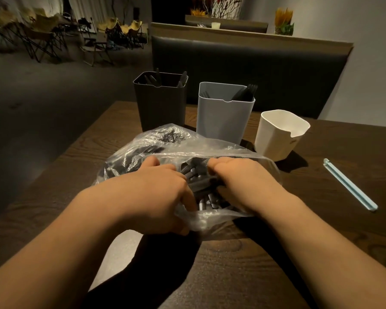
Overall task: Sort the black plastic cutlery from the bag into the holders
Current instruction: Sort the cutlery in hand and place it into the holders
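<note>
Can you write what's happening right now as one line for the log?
hands: left, right in clear bag | black holder: some cutlery | grey holder: forks | white holder: looks empty

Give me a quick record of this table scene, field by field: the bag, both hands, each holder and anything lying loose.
bag: clear plastic bag on the wooden table, mouth toward the person, black cutlery inside
left hand: gripping the bag's opening edge
right hand: at the bag's mouth, fingers tucked in among the cutlery
black holder: far left, a few black pieces stand in it
grey holder: middle, black forks inside
white holder: right, contents not visible
loose: light blue bag clip to the right
</note>
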Available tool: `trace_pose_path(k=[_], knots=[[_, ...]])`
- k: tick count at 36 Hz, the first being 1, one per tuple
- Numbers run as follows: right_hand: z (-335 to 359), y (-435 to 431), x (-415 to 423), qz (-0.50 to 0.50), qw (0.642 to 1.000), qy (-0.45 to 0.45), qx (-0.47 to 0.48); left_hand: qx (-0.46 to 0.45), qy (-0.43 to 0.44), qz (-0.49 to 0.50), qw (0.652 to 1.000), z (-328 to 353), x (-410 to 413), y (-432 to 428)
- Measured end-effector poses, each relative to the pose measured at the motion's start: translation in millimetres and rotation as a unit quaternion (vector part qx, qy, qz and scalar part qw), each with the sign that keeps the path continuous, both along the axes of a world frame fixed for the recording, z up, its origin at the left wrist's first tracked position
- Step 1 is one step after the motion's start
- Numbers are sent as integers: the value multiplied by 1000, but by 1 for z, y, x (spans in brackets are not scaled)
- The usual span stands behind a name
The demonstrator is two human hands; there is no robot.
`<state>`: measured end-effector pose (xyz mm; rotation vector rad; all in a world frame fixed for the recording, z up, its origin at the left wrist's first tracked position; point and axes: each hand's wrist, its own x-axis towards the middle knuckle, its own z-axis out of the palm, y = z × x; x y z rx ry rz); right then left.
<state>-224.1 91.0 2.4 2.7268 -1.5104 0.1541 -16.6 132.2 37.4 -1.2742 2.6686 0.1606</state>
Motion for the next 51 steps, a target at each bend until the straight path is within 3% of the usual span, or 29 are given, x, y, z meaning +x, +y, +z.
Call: trace_pose_path(k=[9,12,17,21,25,30,33,44,51], knots=[[-15,-7,24,143,989,17,-41,-63,9,-2,998,5,8,1],[-10,-11,35,181,983,16,4,-64,-3,8,998,7,8,-2],[5,-18,53,163,982,-41,83,-65,-33,44,996,9,11,-4],[3,-20,55,181,979,-1,89,-31,-26,66,997,10,24,-4],[4,-25,52,182,975,-13,130,-32,-88,97,991,11,27,-3],[9,-34,60,200,972,74,93,-86,-113,127,982,15,29,-6],[12,-36,68,205,972,109,25,-84,-113,129,982,19,27,-8],[10,-37,81,251,957,146,-17,-70,-49,102,991,22,33,-6],[15,-20,75,197,963,87,162,-64,-31,87,994,32,28,-3]])
